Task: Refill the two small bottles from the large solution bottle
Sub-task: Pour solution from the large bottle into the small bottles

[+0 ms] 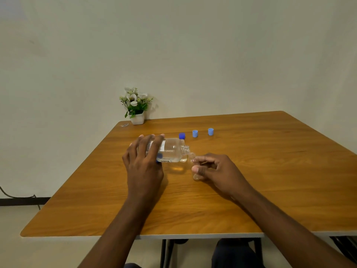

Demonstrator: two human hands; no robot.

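Tipping large bottle (pixel 172 150) in left hand (pixel 144 161) | right hand (pixel 216 169) grips small bottle (pixel 194 163) at its mouth

One large solution bottle (pixel 172 150), uncapped, in my left hand (pixel 144 163). One small bottle (pixel 195 167) in my right hand (pixel 216 171); second small bottle I cannot make out for sure. Three caps on table (pixel 270 171): one dark blue cap (pixel 182 135), two light blue caps (pixel 195 133) (pixel 210 131). One potted flower plant (pixel 135 106) at far corner. One small clear scrap (pixel 124 124) beside it.
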